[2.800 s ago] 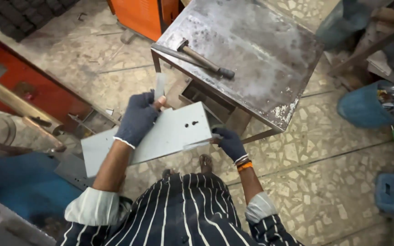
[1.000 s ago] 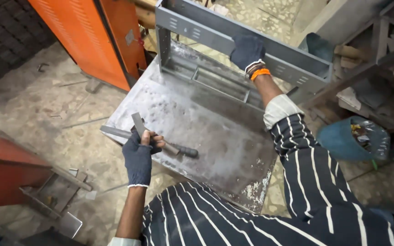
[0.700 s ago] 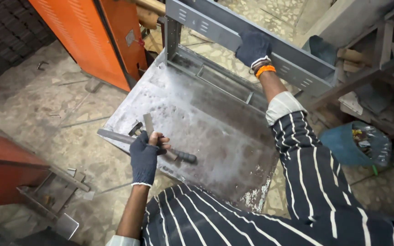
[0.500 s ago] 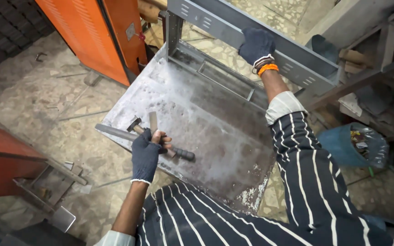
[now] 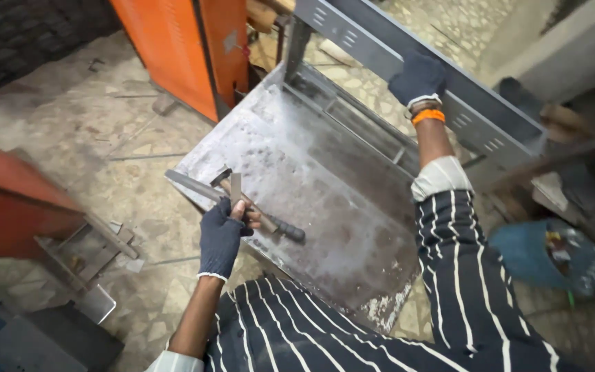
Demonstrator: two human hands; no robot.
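My left hand [image 5: 220,236], in a dark blue glove, is closed around a small flat metal piece [image 5: 235,191] at the near-left edge of a worn steel worktable [image 5: 339,200]. Under the fingers lies a hammer [image 5: 264,220] with a black grip, and a long flat metal bar [image 5: 191,184] lies beside it. My right hand [image 5: 416,77], gloved and with an orange wristband, grips the upper rail of a grey sheet-metal frame [image 5: 490,124] that stands on the far side of the table. A lower part of the frame [image 5: 352,124] rests on the tabletop.
An orange metal cabinet [image 5: 187,48] stands upright behind the table at left. A red metal box [image 5: 8,200] and grey brackets [image 5: 84,248] lie on the tiled floor at left. A blue bag [image 5: 545,255] with scraps sits at right.
The flat grey panel I held with both hands is gone from view. My right hand has stayed on the frame rail while my left hand shifted slightly along the hammer with the small metal piece.
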